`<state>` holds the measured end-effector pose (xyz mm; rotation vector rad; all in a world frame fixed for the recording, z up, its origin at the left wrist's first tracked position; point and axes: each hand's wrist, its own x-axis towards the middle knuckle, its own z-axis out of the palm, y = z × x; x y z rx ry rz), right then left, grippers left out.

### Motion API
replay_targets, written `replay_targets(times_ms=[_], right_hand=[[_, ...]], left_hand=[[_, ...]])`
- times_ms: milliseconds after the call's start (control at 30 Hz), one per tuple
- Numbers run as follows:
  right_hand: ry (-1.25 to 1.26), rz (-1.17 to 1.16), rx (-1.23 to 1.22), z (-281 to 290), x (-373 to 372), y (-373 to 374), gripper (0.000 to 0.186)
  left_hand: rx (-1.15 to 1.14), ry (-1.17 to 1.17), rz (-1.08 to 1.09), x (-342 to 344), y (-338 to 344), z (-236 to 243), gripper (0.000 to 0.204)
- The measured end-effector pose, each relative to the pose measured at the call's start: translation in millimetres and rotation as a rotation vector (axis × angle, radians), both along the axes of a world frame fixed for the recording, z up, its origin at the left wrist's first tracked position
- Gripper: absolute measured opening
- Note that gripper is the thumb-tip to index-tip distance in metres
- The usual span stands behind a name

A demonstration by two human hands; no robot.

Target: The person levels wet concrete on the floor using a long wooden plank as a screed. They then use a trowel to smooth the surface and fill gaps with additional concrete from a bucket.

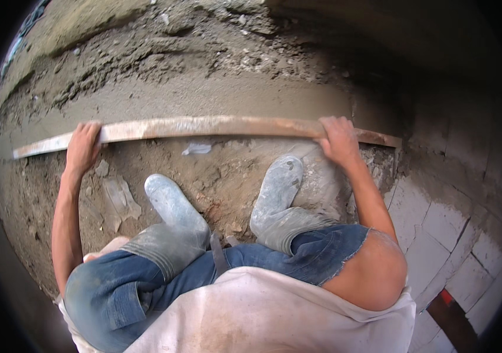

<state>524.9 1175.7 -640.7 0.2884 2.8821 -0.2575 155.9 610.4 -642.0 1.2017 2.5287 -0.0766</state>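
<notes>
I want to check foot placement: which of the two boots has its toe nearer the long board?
The right boot: its toe points up close to the board, while the left boot has its toe farther back.

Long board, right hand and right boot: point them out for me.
Long board [210, 126]: head view, middle of its length.
Right hand [340, 139]: head view, back of the hand.
Right boot [280, 183]: head view, top of the foot.
</notes>
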Motion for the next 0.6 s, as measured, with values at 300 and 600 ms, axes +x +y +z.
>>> replay_targets(times_ms=[300,600], right_hand=[[0.146,-0.016,-0.004,-10.6,-67.4,39.9,0.051],[0.026,-0.108,-0.037,-13.2,25.9,18.5,0.042]], left_hand=[[0.116,0.151,-0.027,-63.3,-3.0,-2.2,0.052],[0.028,0.009,-0.063,-7.6,-0.4,-27.2,0.048]])
